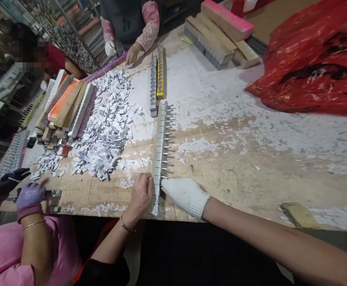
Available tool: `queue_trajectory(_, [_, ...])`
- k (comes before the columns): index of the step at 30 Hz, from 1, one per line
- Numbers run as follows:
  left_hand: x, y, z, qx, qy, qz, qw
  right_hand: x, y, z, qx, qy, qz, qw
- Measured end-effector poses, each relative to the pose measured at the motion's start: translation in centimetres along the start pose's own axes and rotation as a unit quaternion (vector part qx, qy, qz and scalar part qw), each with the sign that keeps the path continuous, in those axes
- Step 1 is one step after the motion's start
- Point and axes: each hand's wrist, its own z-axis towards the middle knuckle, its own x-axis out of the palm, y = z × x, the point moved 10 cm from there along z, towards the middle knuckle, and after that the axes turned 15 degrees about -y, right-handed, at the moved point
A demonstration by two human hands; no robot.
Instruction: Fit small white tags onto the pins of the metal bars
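Note:
A long grey slotted bar [159, 147] lies on the table in front of me, running away from the near edge. Several thin metal pins [167, 137] stick out from its right side. My bare left hand [142, 194], with a bracelet at the wrist, grips the bar's left side near its close end. On the opposite side, my right hand [187, 194] wears a white knitted glove. Its fingertips are pressed together against the bar's right edge, and whatever they pinch is hidden. Beyond the bar's far end lie a grey bar [153, 85] and a yellow bar [160, 73], side by side.
White chips [104, 131] form a heap left of the bar. Stacked wooden bars [67, 105] stand behind it. A red plastic bag [310, 59] and wooden blocks [212, 37] occupy the back right. Co-workers' gloved hands [31, 196] are at left; another person [128, 31] works across the table.

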Motion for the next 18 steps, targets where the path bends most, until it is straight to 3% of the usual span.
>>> queue_trajectory(2, [-1.7,2.6,1.4,-0.041,-0.019,0.040,0.998,-1.0,-1.0,-1.0,0.024,-0.025,0.030,0.999])
queue_trajectory(5, [-5.1,7.2,3.8,-0.096,-0.083,0.190,0.974,-1.3,-3.7,-3.3,0.104,-0.048,0.072,0.991])
queue_trajectory(9, [-5.7,9.9,5.6,-0.088,-0.061,0.296,0.949,-0.2,-5.5,-5.5,0.167,-0.059,0.096,0.979])
queue_trajectory(11, [-5.9,9.7,5.6,-0.089,-0.061,0.301,0.948,-0.4,-5.3,-5.9,0.163,-0.086,0.110,0.977])
queue_trajectory(14, [-7.0,7.2,4.4,-0.094,-0.087,0.245,0.961,-2.0,-4.7,-5.8,0.142,-0.133,0.131,0.972])
queue_trajectory(16, [-6.6,4.9,2.7,-0.140,-0.062,0.082,0.985,-3.9,-3.4,-5.4,0.094,-0.174,0.151,0.968])
queue_trajectory(17, [-5.6,3.6,1.5,-0.178,-0.018,-0.034,0.983,-4.8,-2.4,-5.2,0.057,-0.191,0.161,0.967])
queue_trajectory(18, [-4.1,2.0,0.2,-0.223,0.042,-0.151,0.962,-5.7,-1.2,-5.0,0.014,-0.199,0.168,0.965])
